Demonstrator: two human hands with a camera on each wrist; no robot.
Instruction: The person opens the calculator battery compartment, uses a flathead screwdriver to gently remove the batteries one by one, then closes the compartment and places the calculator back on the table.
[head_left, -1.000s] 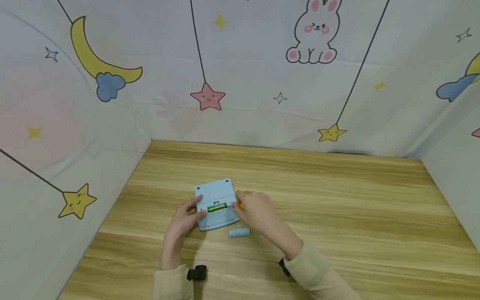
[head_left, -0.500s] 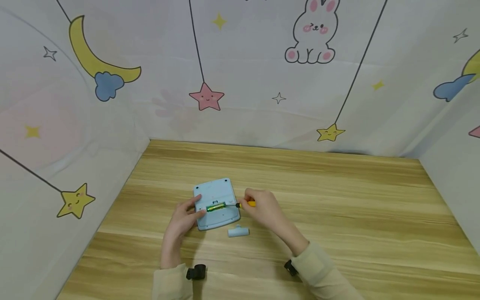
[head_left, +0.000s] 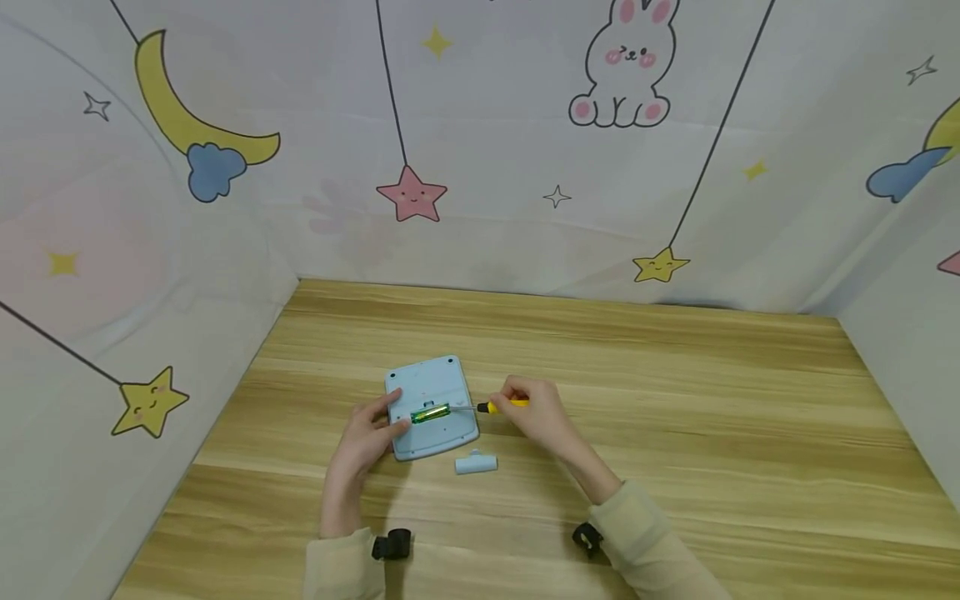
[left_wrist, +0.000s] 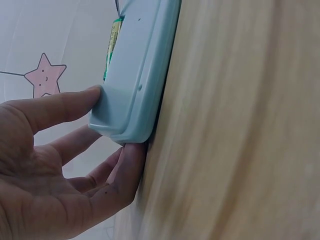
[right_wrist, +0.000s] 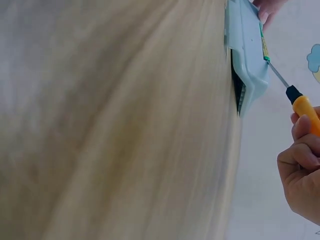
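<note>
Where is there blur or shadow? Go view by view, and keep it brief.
Head: mostly sharp, with a soft shadow on the table beside the left sleeve; left wrist: table grain blurred, device edges clearer; right wrist: table heavily blurred across much of the frame, screwdriver noticeably crisper.

Worktop (head_left: 712, 400), wood-grained, bounded at rear by white cloth (head_left: 495, 125). Printed on cloth: rabbit (head_left: 631, 83), near top; moon (head_left: 171, 117), overlapped by blue cloud (head_left: 215, 172); pink star (head_left: 412, 196), between both, lower.
</note>
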